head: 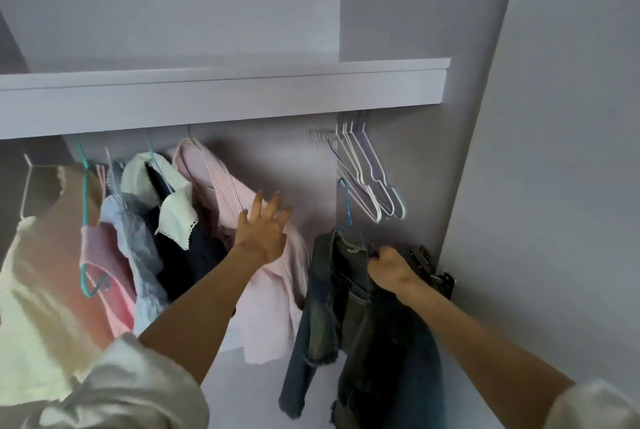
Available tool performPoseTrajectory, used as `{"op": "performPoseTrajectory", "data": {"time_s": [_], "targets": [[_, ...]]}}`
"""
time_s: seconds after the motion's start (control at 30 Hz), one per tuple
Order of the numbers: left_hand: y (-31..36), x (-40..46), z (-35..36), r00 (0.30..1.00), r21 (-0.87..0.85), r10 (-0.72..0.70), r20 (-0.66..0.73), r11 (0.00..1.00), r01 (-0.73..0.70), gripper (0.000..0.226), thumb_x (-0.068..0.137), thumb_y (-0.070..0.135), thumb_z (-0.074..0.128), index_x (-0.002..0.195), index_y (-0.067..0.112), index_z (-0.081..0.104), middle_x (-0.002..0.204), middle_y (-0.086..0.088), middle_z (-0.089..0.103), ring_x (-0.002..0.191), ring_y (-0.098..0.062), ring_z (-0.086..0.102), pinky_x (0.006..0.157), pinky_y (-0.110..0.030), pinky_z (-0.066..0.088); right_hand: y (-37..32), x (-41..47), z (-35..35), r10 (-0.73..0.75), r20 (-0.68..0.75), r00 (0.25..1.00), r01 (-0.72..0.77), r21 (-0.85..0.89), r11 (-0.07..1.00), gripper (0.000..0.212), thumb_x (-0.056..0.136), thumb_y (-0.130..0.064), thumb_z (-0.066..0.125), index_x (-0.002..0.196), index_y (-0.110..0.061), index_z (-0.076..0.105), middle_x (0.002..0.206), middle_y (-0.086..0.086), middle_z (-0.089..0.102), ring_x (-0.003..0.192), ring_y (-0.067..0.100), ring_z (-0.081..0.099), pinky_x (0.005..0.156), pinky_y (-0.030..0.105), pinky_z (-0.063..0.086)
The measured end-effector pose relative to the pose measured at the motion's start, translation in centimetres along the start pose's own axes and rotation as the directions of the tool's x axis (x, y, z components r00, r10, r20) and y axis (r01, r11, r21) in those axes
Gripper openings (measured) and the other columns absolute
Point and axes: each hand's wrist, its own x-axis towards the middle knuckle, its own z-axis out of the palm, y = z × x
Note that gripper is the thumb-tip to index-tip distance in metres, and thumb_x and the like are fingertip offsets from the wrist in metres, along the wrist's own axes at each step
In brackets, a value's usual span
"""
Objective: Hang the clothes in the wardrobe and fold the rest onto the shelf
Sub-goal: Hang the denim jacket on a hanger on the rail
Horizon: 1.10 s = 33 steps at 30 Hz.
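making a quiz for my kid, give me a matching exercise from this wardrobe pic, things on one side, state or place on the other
Things:
1. denim jacket
2. pink cardigan
3. empty white hangers
4. shelf

States or places:
A. bunched at the far right
B. above the hanging clothes
C. left hand flat against it
D. gripped by the right hand

Pairs: 1-D, 2-C, 3-A, 4-B

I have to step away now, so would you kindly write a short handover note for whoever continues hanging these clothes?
Left hand: open, fingers spread against the hanging pink cardigan.
Right hand: grips the denim jacket, which is on a blue hanger and not yet on the rail.
Done: several garments hang at left.
Left: hook the jacket's hanger up in the gap; spare hangers wait at right. The shelf shows nothing folded from here.
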Motion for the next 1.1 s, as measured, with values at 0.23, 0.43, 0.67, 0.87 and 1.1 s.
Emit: {"op": "performPoseTrajectory", "data": {"time_s": [0.23, 0.43, 0.67, 0.87, 1.1], "targets": [[-1.4, -0.3, 1.9, 0.994, 0.051, -0.109, -0.028, 0.993, 0.11, 0.045, 0.099, 0.04, 0.029, 0.125, 0.017, 0.057, 0.141, -0.008, 0.038, 0.137, -0.028, 0.022, 0.111, -0.04, 0.023, -0.1, 1.4, 0.3, 0.003, -0.023, 1.0, -0.004, -0.023, 1.0, 0.026, 0.09, -0.014, 0.044, 0.109, 0.002, 0.054, 0.116, 0.023, 0.057, 0.11, 0.038, 0.053, 0.084, 0.033, 0.04], [-5.6, -4.6, 0.9, 0.98, -0.099, -0.171, -0.099, 0.982, 0.162, 0.027, 0.09, 0.009, 0.043, 0.116, 0.005, 0.051, 0.117, -0.012, 0.054, 0.118, -0.027, 0.044, 0.084, -0.039, 0.047, -2.7, -0.2, 1.5, -0.068, 0.05, 0.996, 0.062, 0.105, 0.992, 0.017, 0.094, -0.011, 0.04, 0.085, -0.006, 0.053, 0.09, 0.012, 0.053, 0.088, 0.025, 0.052, 0.075, 0.027, 0.037], [-9.5, -7.9, -0.7, 0.954, 0.097, -0.3, -0.028, 0.949, 0.301, 0.03, 0.091, 0.015, 0.048, 0.118, 0.014, 0.062, 0.12, -0.008, 0.055, 0.118, -0.022, 0.051, 0.091, -0.034, 0.045, -7.7, -2.6, 1.5, -0.277, 0.116, 0.954, 0.256, 0.17, 0.952, 0.027, 0.101, -0.021, 0.032, 0.118, -0.009, 0.05, 0.102, 0.007, 0.055, 0.093, 0.019, 0.051, 0.078, 0.028, 0.039], [-9.7, -9.2, -1.0, 0.954, -0.013, -0.199, -0.225, 0.979, 0.202, 0.021, 0.091, 0.012, 0.05, 0.109, 0.01, 0.062, 0.111, -0.008, 0.052, 0.119, -0.024, 0.039, 0.068, -0.033, 0.045, -10.7, -3.9, 4.8, -0.403, -0.003, 0.915, 0.398, 0.162, 0.903, 0.014, 0.099, -0.014, 0.034, 0.094, -0.008, 0.045, 0.07, -0.001, 0.043, 0.06, 0.008, 0.042, 0.047, 0.02, 0.029], [-9.0, -9.2, 0.6, 0.856, -0.292, -0.418, -0.304, 0.896, 0.334, 0.038, 0.084, -0.003, 0.055, 0.121, 0.008, 0.056, 0.146, -0.01, 0.022, 0.127, -0.034, 0.033, 0.075, -0.043, 0.052, -13.8, -2.4, 9.1, -0.541, -0.076, 0.838, 0.546, 0.09, 0.833, 0.021, 0.097, -0.015, 0.034, 0.105, -0.001, 0.048, 0.085, 0.012, 0.055, 0.08, 0.03, 0.057, 0.07, 0.04, 0.047]]}}
